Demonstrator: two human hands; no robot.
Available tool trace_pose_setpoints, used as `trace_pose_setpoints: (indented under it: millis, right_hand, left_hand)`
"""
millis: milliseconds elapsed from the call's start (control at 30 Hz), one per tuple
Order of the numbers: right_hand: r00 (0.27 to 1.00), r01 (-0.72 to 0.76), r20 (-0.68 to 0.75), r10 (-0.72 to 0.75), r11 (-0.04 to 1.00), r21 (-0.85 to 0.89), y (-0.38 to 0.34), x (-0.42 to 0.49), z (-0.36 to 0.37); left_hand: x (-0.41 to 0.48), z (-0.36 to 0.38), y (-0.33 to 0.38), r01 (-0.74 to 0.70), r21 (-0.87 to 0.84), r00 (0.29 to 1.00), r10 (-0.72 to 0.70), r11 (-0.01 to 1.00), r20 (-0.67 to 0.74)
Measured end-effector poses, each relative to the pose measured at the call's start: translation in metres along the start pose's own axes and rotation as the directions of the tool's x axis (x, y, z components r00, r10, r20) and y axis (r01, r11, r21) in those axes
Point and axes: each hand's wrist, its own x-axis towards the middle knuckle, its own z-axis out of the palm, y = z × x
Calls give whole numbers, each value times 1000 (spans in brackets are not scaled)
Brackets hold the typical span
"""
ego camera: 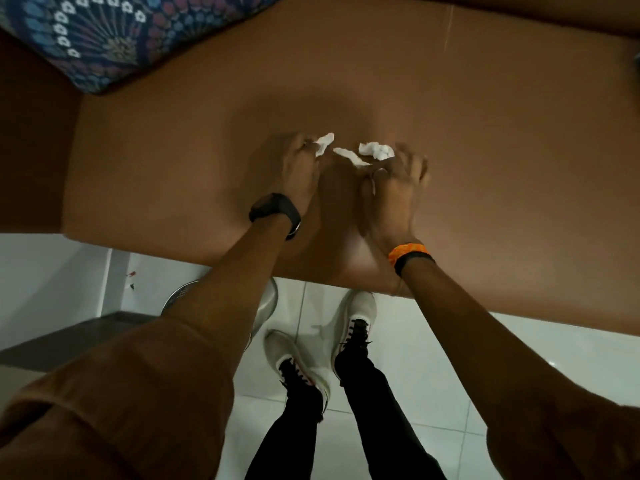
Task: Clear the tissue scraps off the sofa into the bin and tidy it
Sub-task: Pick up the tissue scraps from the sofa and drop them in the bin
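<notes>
White tissue scraps lie on the brown sofa seat (485, 150). My left hand (294, 168) has its fingers closed on one scrap (322, 143). A thin scrap (349, 156) lies between the hands. My right hand (394, 188) is blurred, its fingers spread right beside a crumpled scrap (377, 150); whether it grips that scrap cannot be told. A metal bin (266, 299) stands on the floor under my left forearm, mostly hidden by it.
A blue patterned cushion (114, 36) lies at the sofa's back left. White floor tiles (519, 358) run along the sofa's front edge. My white shoes (353, 323) stand close to that edge, right of the bin.
</notes>
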Motion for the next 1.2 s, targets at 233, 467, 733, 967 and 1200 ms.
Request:
trace_pose_setpoints:
  millis: [233,467,733,967,1200]
  right_hand:
    - [978,-134,192,86,958,252,-3,3,4]
    - [929,87,316,-195,942,325,-99,-98,28]
    - [749,229,560,-353,932,280,-189,-209,126]
    - [645,321,676,-357,929,185,-211,-222,186]
    - [857,452,132,-498,849,273,-219,-182,121]
  left_hand:
    - [-18,1,7,102,-135,986,-118,986,-119]
    - [-145,-35,-50,332,-333,893,-408,882,-191]
    - [-282,-27,-179,604,-344,758,-651,719,-29]
    - [-291,26,-247,615,-174,772,-544,769,328]
    - [-278,-25,-221,384,-83,888,-392,920,-242]
